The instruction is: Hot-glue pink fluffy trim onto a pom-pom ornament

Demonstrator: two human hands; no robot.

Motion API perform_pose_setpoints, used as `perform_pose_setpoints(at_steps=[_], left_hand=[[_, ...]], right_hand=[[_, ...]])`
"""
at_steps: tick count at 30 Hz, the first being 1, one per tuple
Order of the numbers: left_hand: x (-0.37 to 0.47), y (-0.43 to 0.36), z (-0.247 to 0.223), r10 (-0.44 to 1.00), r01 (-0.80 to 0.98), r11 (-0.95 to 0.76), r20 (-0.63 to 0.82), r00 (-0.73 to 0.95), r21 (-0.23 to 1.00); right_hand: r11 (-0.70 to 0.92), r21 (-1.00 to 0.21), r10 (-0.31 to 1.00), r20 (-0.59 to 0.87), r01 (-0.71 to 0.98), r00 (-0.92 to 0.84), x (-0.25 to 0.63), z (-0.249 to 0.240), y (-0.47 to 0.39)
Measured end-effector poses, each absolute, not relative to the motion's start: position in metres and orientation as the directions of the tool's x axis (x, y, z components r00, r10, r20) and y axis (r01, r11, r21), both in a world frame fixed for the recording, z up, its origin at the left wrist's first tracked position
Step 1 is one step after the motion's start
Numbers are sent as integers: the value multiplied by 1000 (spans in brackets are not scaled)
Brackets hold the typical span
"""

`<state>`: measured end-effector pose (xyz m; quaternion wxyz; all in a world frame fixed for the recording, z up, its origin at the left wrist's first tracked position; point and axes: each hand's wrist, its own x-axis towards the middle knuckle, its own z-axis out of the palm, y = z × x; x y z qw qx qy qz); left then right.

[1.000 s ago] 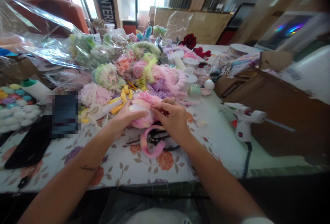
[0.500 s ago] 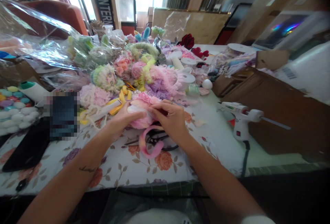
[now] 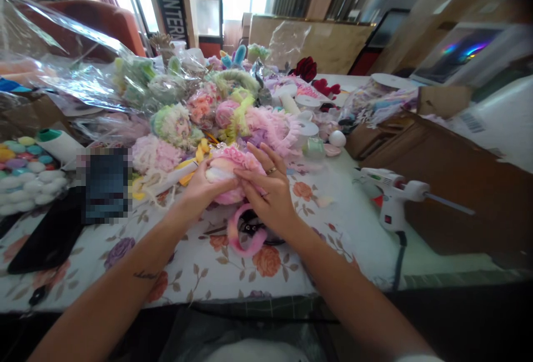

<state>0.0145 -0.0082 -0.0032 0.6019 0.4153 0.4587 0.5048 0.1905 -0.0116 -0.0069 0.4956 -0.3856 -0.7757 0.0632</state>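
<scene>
Between my two hands is a round, fluffy ball (image 3: pixel 220 165) in pink, peach and white, with a pink ruffle along its top. My left hand (image 3: pixel 200 187) wraps around its left side, thumb across the front. My right hand (image 3: pixel 270 189) grips the right side, thumb and index finger pressed to the front near my left thumb, the other fingers stretched over the ruffle. A curled pink fuzzy strip (image 3: pixel 252 249) hangs or lies beneath the ball; its upper end is hidden by my right hand. Behind it lies a black-handled cutting tool (image 3: pixel 251 228), partly covered.
A white glue gun (image 3: pixel 391 198) stands on the right by a cardboard box (image 3: pixel 462 184). Yarn, ribbon spools and plush pieces (image 3: pixel 179 129) pile up behind my hands. At left are a black phone-like slab (image 3: pixel 45 234), pompoms (image 3: pixel 33 184) and a thread cone (image 3: pixel 62 148).
My right hand has shifted from pinching at the ball's front to lying flatter over its right side, fingers more extended. The view has moved slightly. My left hand keeps its hold.
</scene>
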Motion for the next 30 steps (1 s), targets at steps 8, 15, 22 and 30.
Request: perform_pose_setpoints(at_steps=[8, 15, 22, 30], left_hand=[[15, -8, -1, 992, -54, 119, -121, -42, 991], [14, -6, 5, 965, -402, 258, -212, 156, 879], [15, -2, 3, 963, -593, 271, -205, 178, 758], [18, -6, 7, 980, -571, 170, -75, 187, 803]], right_hand=[[608, -660, 780, 599, 442, -180, 187, -9, -14], [616, -647, 699, 712, 450, 67, 191, 3, -18], [404, -867, 894, 441, 291, 76, 189, 0, -18], [238, -969, 947, 219, 59, -233, 186, -8, -5]])
